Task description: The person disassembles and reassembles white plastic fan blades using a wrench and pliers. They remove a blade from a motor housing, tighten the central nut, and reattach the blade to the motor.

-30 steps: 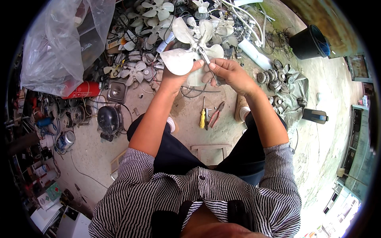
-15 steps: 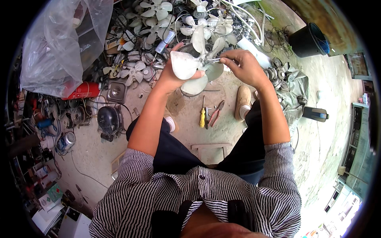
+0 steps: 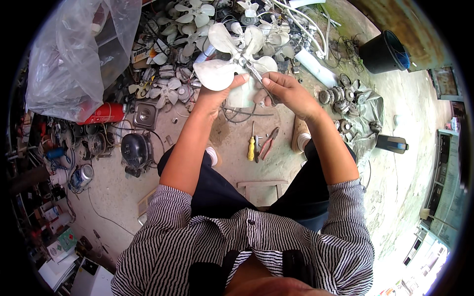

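grey concrete floor [image 3: 123,190] meets a tangled heap of fan parts [image 3: 191,38]. before it, an off-white fan with broad rounded blades [image 3: 217,74] is held raised: the partly closed left hand [image 3: 215,99] grips it from below, while the right hand [image 3: 291,93], fingers curled, pinches a slim silver metal wrench [image 3: 256,75] reaching its hub [image 3: 242,62]. below the 2 hands lie red-handled pliers [image 3: 269,144] and a yellow-handled screwdriver [image 3: 251,149].

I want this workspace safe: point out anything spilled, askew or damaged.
A dark brown patch stands out against the pale concrete floor beside the left tan shoe, perhaps a spill. A red cylinder lies on its side by the clear plastic bag. The pale, broad-bladed fan shows no obvious damage.
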`<action>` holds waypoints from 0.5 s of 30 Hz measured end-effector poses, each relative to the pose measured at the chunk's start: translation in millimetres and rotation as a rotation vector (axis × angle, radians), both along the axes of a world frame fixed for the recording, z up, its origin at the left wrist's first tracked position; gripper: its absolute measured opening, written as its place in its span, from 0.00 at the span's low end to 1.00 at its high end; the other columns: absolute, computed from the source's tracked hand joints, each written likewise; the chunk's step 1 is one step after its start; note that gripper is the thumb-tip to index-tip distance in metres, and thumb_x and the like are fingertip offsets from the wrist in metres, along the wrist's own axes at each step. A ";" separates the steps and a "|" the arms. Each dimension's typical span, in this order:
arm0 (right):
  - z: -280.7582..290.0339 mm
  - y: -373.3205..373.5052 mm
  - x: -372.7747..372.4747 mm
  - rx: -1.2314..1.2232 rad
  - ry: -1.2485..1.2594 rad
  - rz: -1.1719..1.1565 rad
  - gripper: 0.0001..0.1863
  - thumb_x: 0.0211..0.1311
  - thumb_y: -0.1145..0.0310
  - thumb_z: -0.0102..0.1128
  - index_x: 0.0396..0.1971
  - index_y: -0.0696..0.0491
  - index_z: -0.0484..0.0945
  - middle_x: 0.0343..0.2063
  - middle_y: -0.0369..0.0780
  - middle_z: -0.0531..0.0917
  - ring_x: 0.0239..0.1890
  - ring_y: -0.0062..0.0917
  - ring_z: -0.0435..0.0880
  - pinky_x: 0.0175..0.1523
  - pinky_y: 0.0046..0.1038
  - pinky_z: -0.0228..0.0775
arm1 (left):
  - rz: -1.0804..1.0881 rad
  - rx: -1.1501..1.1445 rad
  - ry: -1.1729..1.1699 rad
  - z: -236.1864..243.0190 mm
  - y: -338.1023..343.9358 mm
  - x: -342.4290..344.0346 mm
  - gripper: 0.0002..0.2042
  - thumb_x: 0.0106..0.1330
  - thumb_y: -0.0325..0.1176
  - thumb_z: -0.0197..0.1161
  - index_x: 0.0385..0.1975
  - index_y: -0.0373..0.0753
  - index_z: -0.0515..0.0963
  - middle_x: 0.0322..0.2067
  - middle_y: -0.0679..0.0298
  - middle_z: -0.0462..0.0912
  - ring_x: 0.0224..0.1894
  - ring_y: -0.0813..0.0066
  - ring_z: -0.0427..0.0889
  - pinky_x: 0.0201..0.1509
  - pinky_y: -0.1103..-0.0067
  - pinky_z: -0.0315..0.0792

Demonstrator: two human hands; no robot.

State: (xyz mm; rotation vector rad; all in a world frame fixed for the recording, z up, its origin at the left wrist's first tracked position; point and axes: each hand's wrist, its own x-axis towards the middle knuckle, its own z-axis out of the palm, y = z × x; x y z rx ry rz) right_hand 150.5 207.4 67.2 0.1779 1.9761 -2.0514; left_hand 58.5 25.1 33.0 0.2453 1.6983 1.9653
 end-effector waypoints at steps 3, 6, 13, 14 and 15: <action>2.3 -1.9 -0.2 -0.012 -0.011 -0.010 0.15 0.70 0.60 0.47 0.42 0.56 0.75 0.31 0.35 0.83 0.27 0.12 0.73 0.36 0.16 0.65 | -0.004 0.001 -0.009 1.6 -1.0 0.5 0.20 0.48 0.32 0.74 0.41 0.36 0.76 0.39 0.66 0.79 0.41 0.76 0.76 0.47 0.79 0.71; 2.8 -2.4 -0.3 -0.039 -0.035 -0.004 0.15 0.70 0.60 0.47 0.42 0.56 0.75 0.31 0.36 0.83 0.27 0.13 0.73 0.36 0.15 0.65 | 0.023 -0.003 0.012 4.4 0.7 3.4 0.20 0.48 0.32 0.74 0.40 0.36 0.76 0.39 0.66 0.79 0.42 0.76 0.76 0.47 0.79 0.71; 2.5 -8.9 0.3 -0.193 -0.054 0.023 0.15 0.71 0.59 0.46 0.42 0.56 0.74 0.33 0.38 0.83 0.31 0.15 0.77 0.39 0.18 0.70 | 0.090 -0.045 0.345 -14.1 2.9 -1.5 0.42 0.46 0.30 0.76 0.58 0.31 0.55 0.42 0.61 0.78 0.44 0.73 0.76 0.51 0.76 0.71; 2.0 -10.9 0.7 -0.206 -0.071 0.015 0.15 0.71 0.59 0.46 0.42 0.55 0.74 0.32 0.37 0.83 0.30 0.15 0.77 0.39 0.18 0.70 | 0.100 -0.108 0.463 -17.6 4.1 -3.2 0.45 0.45 0.30 0.76 0.60 0.31 0.51 0.42 0.59 0.78 0.45 0.72 0.77 0.51 0.76 0.71; 0.6 -13.0 1.0 -0.218 -0.088 0.007 0.15 0.71 0.58 0.46 0.42 0.54 0.74 0.32 0.36 0.82 0.30 0.14 0.77 0.39 0.17 0.70 | 0.109 -0.171 0.581 -20.6 4.5 -4.0 0.48 0.44 0.30 0.76 0.61 0.31 0.47 0.43 0.58 0.78 0.45 0.70 0.77 0.52 0.76 0.71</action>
